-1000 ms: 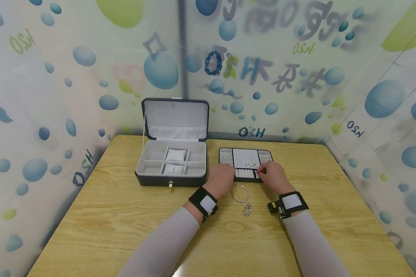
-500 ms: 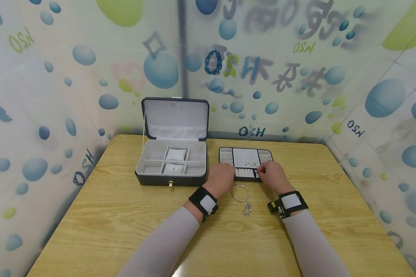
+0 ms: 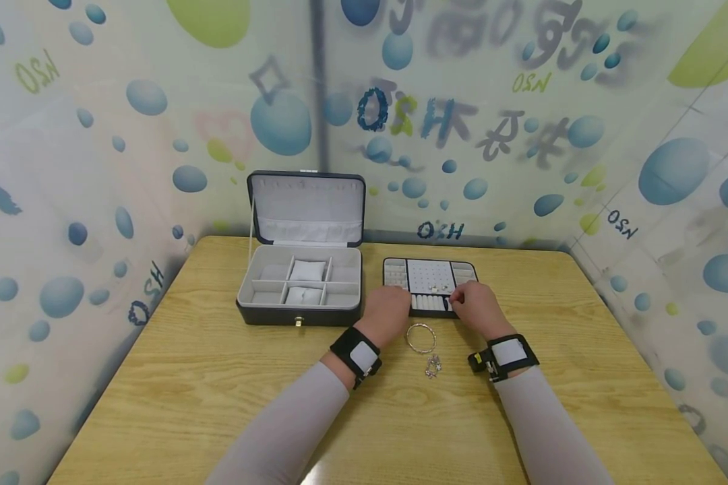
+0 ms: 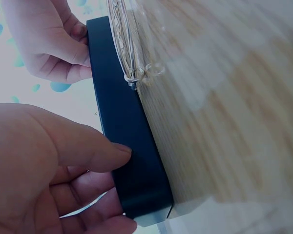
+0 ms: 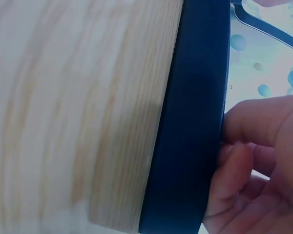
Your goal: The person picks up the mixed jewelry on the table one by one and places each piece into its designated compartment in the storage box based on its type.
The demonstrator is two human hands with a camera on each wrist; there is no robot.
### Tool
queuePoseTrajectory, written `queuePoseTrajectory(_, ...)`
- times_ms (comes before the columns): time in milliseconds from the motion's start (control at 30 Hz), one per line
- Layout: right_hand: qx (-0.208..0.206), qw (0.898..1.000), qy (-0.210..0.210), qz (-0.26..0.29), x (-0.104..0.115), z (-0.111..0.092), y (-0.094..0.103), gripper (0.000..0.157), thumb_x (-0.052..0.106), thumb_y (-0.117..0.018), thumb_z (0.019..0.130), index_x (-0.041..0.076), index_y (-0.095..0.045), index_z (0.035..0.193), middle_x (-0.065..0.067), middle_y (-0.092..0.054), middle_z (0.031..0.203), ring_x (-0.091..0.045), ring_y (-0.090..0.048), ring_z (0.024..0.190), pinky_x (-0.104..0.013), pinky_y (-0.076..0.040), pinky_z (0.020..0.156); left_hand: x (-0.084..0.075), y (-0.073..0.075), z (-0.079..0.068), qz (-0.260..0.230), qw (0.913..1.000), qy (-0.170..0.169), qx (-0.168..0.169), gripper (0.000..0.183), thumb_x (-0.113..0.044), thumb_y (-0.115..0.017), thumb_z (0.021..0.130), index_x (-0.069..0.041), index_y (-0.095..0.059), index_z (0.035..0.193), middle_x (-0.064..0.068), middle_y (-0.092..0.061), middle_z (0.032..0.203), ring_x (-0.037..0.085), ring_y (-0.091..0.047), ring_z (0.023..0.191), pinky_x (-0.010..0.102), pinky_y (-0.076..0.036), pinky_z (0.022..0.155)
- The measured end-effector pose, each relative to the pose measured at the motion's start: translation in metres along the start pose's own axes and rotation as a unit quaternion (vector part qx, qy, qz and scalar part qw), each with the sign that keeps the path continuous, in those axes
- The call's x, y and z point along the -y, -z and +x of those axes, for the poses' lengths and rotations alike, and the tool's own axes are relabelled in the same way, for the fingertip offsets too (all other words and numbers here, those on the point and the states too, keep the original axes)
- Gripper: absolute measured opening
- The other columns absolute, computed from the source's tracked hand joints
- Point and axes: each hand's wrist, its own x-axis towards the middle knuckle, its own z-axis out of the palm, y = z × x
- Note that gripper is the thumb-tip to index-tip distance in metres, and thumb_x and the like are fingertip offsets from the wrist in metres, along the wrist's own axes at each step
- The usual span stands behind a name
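A shallow black jewelry tray [image 3: 431, 277] with pale compartments and ring rolls lies on the table. My left hand [image 3: 387, 311] grips its front left corner; in the left wrist view the thumb [image 4: 95, 148] presses the black front wall and the fingers curl over the top edge. At the right end of the ring rolls [image 3: 428, 303] my right hand [image 3: 478, 308] has its thumb and fingers curled close together. The tray wall hides those fingertips in the right wrist view, so whatever they pinch cannot be seen. Small earrings [image 3: 439, 289] sit on the tray's perforated panel.
An opened black jewelry box [image 3: 300, 315] with two white cushions stands left of the tray. In front of the tray, a bangle [image 3: 408, 339] and a small charm bracelet [image 3: 433, 367] lie on the wooden table [image 3: 188, 377]. A patterned wall rises behind.
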Motion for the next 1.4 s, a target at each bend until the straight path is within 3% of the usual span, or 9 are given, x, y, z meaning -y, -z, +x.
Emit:
queuePoseTrajectory(767,-0.015,1.0,0.004,0.01,-0.0021,-0.0009,-0.0042,0.009,0.006,-0.071,0.096,0.005,-0.078,0.091,-0.011,-0.069,0.09,-0.027,-0.06,0.087,-0.038,-0.05,0.076,0.0008,-0.0067,-0.0005,-0.002,1.0,-0.001,-0.009,0.009,-0.018,-0.072,0.097,-0.012,-0.078,0.095,0.002,-0.074,0.088,0.016,-0.066,0.074,0.036,-0.054,0.053)
queuePoseTrajectory(1400,-0.037,0.999,0.03,0.008,-0.0002,-0.0027,-0.002,0.007,0.005,-0.072,0.094,0.006,-0.076,0.088,-0.009,-0.066,0.082,-0.024,-0.058,0.08,-0.035,-0.045,0.071,0.0007,-0.002,-0.0009,0.006,0.9998,-0.007,-0.015,0.008,-0.019,-0.073,0.097,-0.014,-0.078,0.092,0.001,-0.075,0.087,0.016,-0.067,0.074,0.035,-0.054,0.053)
